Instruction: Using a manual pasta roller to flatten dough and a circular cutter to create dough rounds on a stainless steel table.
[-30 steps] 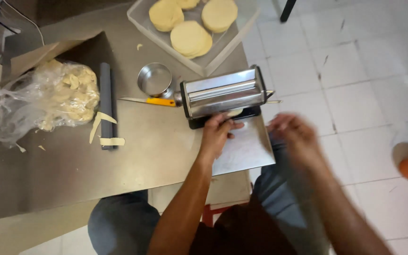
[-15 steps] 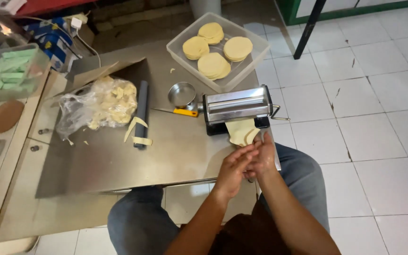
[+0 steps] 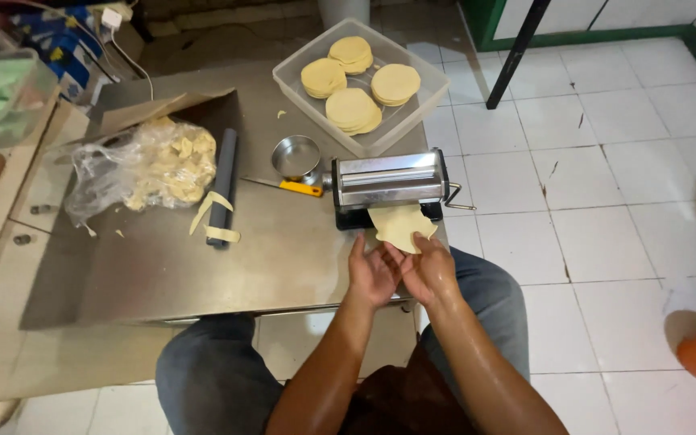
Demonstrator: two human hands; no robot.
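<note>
Pale dough sheet (image 3: 400,227) hangs below the roller machine (image 3: 389,181) at the tabletop (image 3: 203,274) edge. My left hand (image 3: 372,274) and right hand (image 3: 428,270) cup it open-palmed; I should support it evenly, never tugging.

Left hand (image 3: 372,272) and right hand (image 3: 428,270) side by side, palms up, fingers spread forward, forearms converging
</note>
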